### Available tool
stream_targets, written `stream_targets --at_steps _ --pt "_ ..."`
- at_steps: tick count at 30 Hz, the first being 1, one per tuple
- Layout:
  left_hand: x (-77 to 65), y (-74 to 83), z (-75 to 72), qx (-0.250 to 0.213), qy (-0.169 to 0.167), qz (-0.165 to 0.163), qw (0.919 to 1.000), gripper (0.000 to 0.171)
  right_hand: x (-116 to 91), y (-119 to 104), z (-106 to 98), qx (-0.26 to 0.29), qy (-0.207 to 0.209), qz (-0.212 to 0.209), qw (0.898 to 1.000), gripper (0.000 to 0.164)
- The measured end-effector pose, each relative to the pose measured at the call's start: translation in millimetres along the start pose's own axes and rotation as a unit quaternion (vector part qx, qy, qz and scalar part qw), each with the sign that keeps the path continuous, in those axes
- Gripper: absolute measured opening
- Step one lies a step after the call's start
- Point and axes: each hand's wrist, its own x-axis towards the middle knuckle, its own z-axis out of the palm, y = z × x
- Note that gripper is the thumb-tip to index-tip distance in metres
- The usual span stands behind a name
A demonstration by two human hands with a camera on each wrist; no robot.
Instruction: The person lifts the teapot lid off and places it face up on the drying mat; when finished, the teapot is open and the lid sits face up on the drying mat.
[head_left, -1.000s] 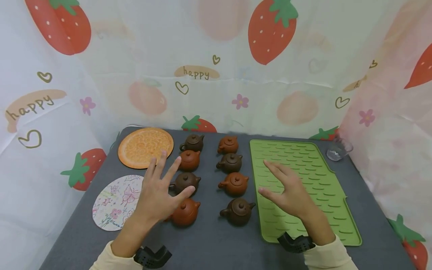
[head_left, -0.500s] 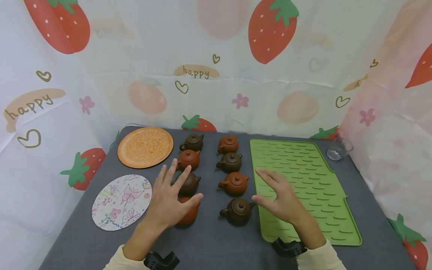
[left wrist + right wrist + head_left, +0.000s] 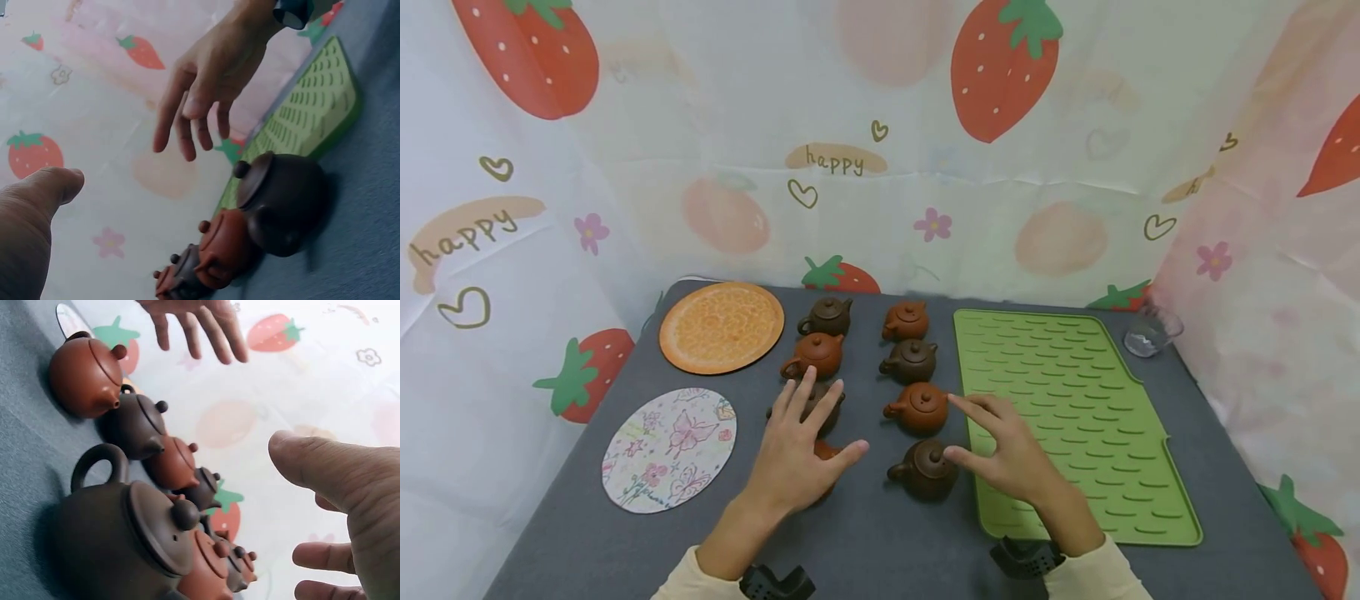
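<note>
Small clay teapots stand in two columns on the dark grey table, dark brown alternating with reddish brown. My left hand (image 3: 790, 458) hovers over the front of the left column with fingers spread, hiding much of the nearest reddish teapot (image 3: 86, 376) and the dark teapot (image 3: 822, 408) behind it. My right hand (image 3: 1015, 454) reaches in from the right, holding nothing. Its thumb overlaps the front dark teapot (image 3: 923, 472) in the head view, and its fingertips come up beside a reddish teapot (image 3: 917, 408). Both hands appear above the pots in the wrist views.
A green ridged mat (image 3: 1075, 425) lies right of the teapots, with a clear glass cup (image 3: 1148, 335) beyond its far right corner. On the left are an orange round mat (image 3: 722, 327) and a white oval mat (image 3: 668, 450) with butterfly drawings. A strawberry-print curtain (image 3: 925, 108) surrounds the table.
Both hands have moved inward toward each other and somewhat lower in the head view. The left hand no longer overlaps the butterfly mat. The teapots have stayed in place.
</note>
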Motion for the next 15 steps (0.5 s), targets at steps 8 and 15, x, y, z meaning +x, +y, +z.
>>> stream_targets --at_steps 8,15 --pt "-4.0 2.2 18.6 -0.046 -0.004 0.017 0.9988 0.075 0 0 15 -0.004 0.001 -0.01 1.0 0.061" --pt "-6.1 6.0 36.7 -0.076 -0.01 0.032 0.9965 0.067 1 -1 24 -0.005 -0.013 -0.004 1.0 0.057"
